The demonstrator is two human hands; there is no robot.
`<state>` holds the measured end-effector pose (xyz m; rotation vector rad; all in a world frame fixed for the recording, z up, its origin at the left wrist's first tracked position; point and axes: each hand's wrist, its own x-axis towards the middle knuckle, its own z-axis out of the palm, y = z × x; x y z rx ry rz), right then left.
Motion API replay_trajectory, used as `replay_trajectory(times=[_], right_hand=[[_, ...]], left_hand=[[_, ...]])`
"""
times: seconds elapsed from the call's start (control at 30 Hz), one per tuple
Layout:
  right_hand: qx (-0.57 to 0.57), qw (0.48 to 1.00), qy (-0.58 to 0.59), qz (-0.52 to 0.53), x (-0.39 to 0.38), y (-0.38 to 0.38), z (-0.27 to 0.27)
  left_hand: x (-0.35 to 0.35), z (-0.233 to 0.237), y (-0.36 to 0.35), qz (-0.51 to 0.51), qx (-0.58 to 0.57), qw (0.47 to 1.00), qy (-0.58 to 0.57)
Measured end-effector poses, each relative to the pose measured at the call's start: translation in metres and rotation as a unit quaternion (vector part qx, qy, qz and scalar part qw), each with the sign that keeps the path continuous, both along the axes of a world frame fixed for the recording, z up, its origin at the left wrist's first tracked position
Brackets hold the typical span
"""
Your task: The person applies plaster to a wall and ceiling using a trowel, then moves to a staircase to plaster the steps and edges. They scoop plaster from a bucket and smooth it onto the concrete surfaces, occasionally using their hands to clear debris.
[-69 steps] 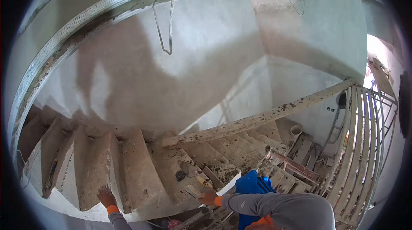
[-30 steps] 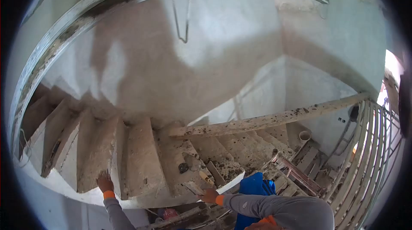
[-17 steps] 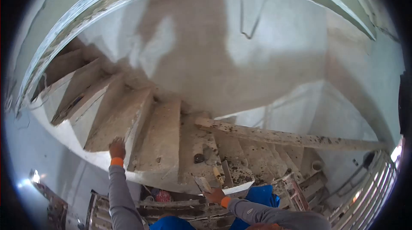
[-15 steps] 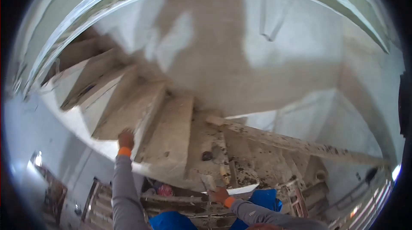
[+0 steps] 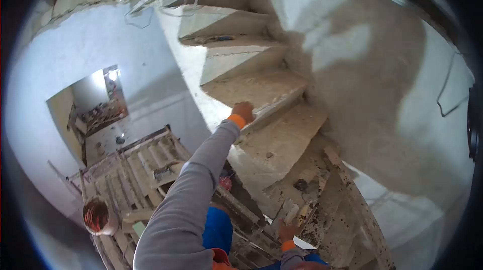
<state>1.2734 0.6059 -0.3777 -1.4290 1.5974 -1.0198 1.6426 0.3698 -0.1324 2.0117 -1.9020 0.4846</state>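
Note:
A concrete staircase (image 5: 279, 136) with bare, dusty treads curves up and away. My left hand (image 5: 243, 112), fingers curled, rests at the outer front edge of a step (image 5: 266, 89). Lower down, my right hand (image 5: 288, 230) is closed around a flat greyish tool that looks like a trowel (image 5: 290, 212). Its handle is hidden by the fingers. Close by, a small dark round object (image 5: 300, 184) lies on a mortar-spattered lower step.
A spattered wooden plank (image 5: 354, 202) slants along the lower steps by the wall. Left stands a slatted wooden platform (image 5: 126, 169) carrying a bucket (image 5: 99, 217). Beyond it is a wall opening (image 5: 90, 101). A bent rod (image 5: 443, 94) sticks out from the right wall.
The view has swung left, bringing the platform, bucket and wall opening into sight. My left hand stays at the step's edge; my right hand still holds the trowel-like tool low by the stairs.

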Motion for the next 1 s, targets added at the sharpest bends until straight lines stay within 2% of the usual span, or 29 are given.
replay_trajectory(times=[0.03,0.1,0.17,0.3,0.4,0.5,0.57,0.73,0.83,0.93,1.0], right_hand=[[-0.007,1.0,-0.017,0.011,0.0,-0.002,-0.006],[-0.022,0.998,-0.049,0.031,-0.004,-0.009,-0.023],[-0.018,0.999,-0.023,0.024,-0.008,-0.017,-0.043],[-0.038,0.999,0.027,-0.025,-0.003,-0.011,-0.029],[0.007,0.997,-0.059,-0.04,0.004,-0.005,-0.018],[0.001,0.999,-0.047,-0.014,0.009,-0.005,-0.014],[0.025,1.0,-0.012,0.001,0.012,-0.003,-0.005],[-0.047,0.999,0.018,0.012,0.019,-0.001,-0.009],[-0.019,0.996,0.085,0.01,0.023,0.0,-0.005],[0.017,0.999,0.031,0.024,0.026,0.0,0.004],[-0.015,0.999,0.004,0.049,0.021,-0.01,-0.019]], left_hand=[[-0.002,-0.001,-0.004,0.004,-0.007,1.0,0.005],[-0.018,0.023,0.015,0.04,0.052,0.997,0.036],[-0.018,0.019,0.017,0.023,-0.007,1.0,0.018],[-0.019,0.014,0.02,0.019,-0.068,0.997,0.006],[-0.02,0.009,0.013,0.052,-0.089,0.995,-0.008],[-0.019,0.01,0.012,0.053,-0.081,0.995,0.018],[-0.02,0.011,0.014,0.059,-0.08,0.995,0.02],[-0.021,0.012,0.019,0.055,-0.086,0.995,0.016],[-0.022,0.012,0.018,0.061,-0.084,0.994,0.029],[-0.022,0.012,0.016,0.069,-0.077,0.994,0.021],[-0.022,0.011,0.016,0.065,-0.077,0.995,0.024]])
